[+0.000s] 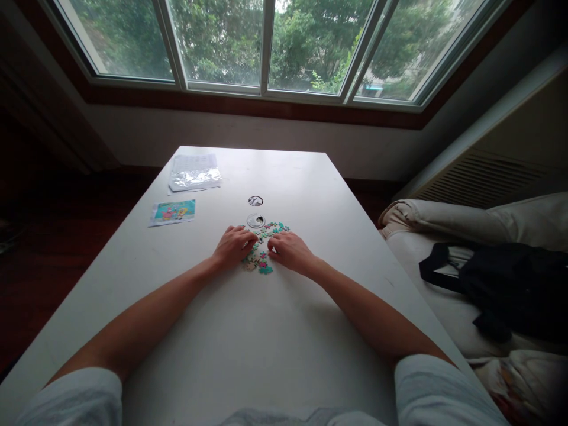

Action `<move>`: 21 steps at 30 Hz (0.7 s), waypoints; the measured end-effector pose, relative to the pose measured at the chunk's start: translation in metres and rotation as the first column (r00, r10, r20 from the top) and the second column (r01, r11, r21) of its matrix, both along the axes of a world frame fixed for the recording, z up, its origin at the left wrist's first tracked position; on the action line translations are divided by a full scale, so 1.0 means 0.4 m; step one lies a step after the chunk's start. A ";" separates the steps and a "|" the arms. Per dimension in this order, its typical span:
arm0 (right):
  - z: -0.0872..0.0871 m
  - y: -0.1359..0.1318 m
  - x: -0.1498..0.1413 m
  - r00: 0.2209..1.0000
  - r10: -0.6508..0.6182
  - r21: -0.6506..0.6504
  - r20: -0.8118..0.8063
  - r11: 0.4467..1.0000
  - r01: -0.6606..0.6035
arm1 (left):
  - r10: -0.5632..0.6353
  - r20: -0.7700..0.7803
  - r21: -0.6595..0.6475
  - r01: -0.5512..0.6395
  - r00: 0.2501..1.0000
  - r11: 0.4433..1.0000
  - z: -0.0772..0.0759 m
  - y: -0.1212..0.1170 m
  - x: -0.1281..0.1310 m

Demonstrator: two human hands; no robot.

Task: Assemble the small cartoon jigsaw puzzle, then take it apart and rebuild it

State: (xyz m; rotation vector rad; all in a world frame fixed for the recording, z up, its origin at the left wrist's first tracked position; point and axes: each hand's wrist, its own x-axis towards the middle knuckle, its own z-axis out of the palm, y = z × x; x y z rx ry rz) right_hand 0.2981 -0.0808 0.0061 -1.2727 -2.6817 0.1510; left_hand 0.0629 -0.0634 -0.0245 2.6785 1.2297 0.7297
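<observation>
Several small jigsaw puzzle pieces (265, 270), teal, pink and pale, lie in a loose pile on the white table (266, 331). My left hand (234, 245) rests at the pile's left side, its fingers curled in among the pieces. On the opposite side my right hand (290, 251) has thumb and fingers drawn together at the pile's edge. What either hand pinches, if anything, is hidden or too small to name. Just beyond the pieces lies a round silvery disc (254, 220), with a second round, dark-and-white item (255, 201) farther back.
A colourful picture sheet (174, 211) lies on the table's left, with a clear plastic bag (195, 173) and paper behind it. Right of the table, a black bag or garment (519, 284) lies on a pale sofa (412, 236). Windows (261, 47) stretch across the far wall.
</observation>
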 end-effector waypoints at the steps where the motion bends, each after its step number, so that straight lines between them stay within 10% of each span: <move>1: -0.003 0.000 -0.001 1.000 -0.008 -0.008 -0.007 1.000 0.008 | -0.007 -0.002 -0.003 0.007 1.000 1.000 0.001 0.000 0.000; 21: 0.025 0.042 0.046 0.998 0.009 -0.088 -0.070 0.996 -0.016 | -0.192 -0.024 -0.092 0.189 0.981 0.978 0.030 -0.018 -0.003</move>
